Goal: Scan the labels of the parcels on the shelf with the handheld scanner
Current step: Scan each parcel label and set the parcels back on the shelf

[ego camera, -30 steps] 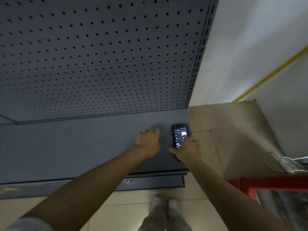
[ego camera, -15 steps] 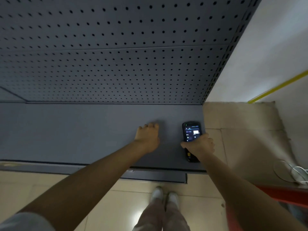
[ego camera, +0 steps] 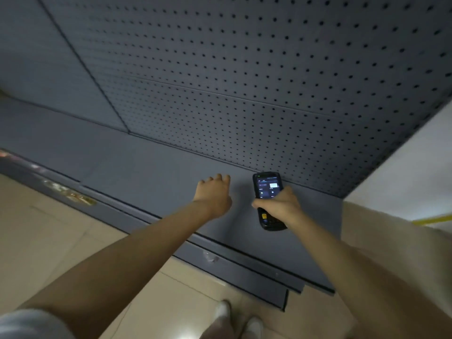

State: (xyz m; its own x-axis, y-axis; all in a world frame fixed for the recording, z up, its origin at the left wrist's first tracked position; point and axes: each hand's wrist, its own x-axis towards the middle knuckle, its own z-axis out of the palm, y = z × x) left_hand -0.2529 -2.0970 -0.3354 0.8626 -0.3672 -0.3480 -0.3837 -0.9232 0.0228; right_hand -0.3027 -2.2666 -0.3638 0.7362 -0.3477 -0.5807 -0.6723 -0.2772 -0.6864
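Observation:
My right hand (ego camera: 281, 206) grips a black handheld scanner (ego camera: 267, 189) with a lit screen, held over the right end of a low grey shelf (ego camera: 146, 174). The scanner's keypad end sticks out below my fingers. My left hand (ego camera: 216, 192) hovers just to the left of the scanner above the shelf board, fingers loosely curled, holding nothing. No parcel shows on this part of the shelf.
A grey perforated back panel (ego camera: 269, 81) rises behind the shelf. Beige floor tiles (ego camera: 49, 241) lie in front, with my shoes (ego camera: 239, 316) at the bottom. A white wall (ego camera: 403, 172) and a yellow line (ego camera: 435, 219) lie to the right.
The view has swung to the left, so the shelf now runs diagonally and more of its left part shows. Both hands keep their positions relative to each other; the scanner stays gripped.

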